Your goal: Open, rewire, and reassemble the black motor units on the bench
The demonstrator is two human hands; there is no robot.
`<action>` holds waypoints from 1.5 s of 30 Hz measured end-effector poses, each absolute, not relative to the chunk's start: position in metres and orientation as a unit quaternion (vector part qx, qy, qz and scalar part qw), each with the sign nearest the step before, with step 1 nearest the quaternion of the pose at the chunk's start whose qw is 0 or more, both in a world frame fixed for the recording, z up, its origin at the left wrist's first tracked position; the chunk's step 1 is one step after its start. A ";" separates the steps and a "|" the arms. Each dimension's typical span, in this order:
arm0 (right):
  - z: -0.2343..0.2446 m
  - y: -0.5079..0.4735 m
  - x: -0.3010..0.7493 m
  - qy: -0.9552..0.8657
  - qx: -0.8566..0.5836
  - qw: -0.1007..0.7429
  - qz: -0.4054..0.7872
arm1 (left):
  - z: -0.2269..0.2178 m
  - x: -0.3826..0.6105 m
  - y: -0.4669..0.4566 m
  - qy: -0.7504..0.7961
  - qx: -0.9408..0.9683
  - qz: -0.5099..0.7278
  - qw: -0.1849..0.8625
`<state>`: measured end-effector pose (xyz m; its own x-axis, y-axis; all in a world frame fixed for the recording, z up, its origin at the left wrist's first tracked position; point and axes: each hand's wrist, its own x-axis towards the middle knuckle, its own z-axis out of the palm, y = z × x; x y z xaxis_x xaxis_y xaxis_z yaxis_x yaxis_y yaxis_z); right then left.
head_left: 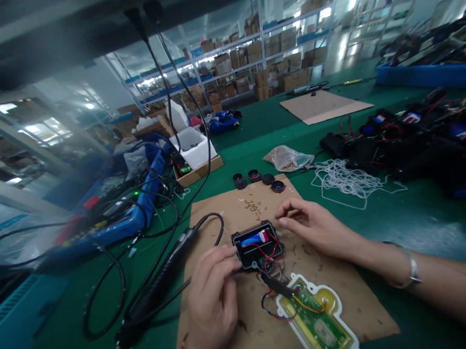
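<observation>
My left hand (211,302) grips the left edge of a small open black plastic box (257,249), which holds a blue cylindrical battery (253,239) and red wires. My right hand (311,225) hovers at the box's upper right corner, fingers slightly curled and apart, holding nothing. A black electric screwdriver (164,286) with its cable lies left of my left hand. Wires lead from the box to a circuit board in a white housing with yellow potting (316,317). Beneath everything is a brown cardboard sheet (235,211), with small screws (253,207) scattered on it.
Several black round parts (255,177) sit at the cardboard's far edge, near a bag of screws (287,158). White cord (347,180) and a heap of wired black devices (396,138) lie right on the green bench mat (409,216). Blue-framed equipment and cables (133,217) lie left.
</observation>
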<state>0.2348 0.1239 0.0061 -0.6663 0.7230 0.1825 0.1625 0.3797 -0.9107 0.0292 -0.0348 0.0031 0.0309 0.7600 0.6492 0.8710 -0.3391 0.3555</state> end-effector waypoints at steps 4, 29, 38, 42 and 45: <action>0.023 0.099 0.261 -0.844 -0.309 0.144 0.415 | 0.002 0.033 -0.038 -0.540 -0.732 -0.411 0.058; 0.032 0.108 0.229 -0.973 -0.062 0.153 0.162 | 0.028 0.052 -0.046 -0.696 -0.603 -0.266 -0.285; 0.010 0.115 0.217 -0.930 -0.097 0.213 0.283 | 0.030 0.034 -0.042 -0.610 -0.506 -0.380 -0.477; -0.001 0.106 0.212 -0.898 -0.126 0.280 0.315 | 0.021 0.036 -0.034 -0.654 -0.520 -0.458 -0.305; -0.001 0.103 0.208 -0.889 -0.139 0.297 0.318 | 0.015 0.042 -0.024 -0.675 -0.551 -0.461 -0.169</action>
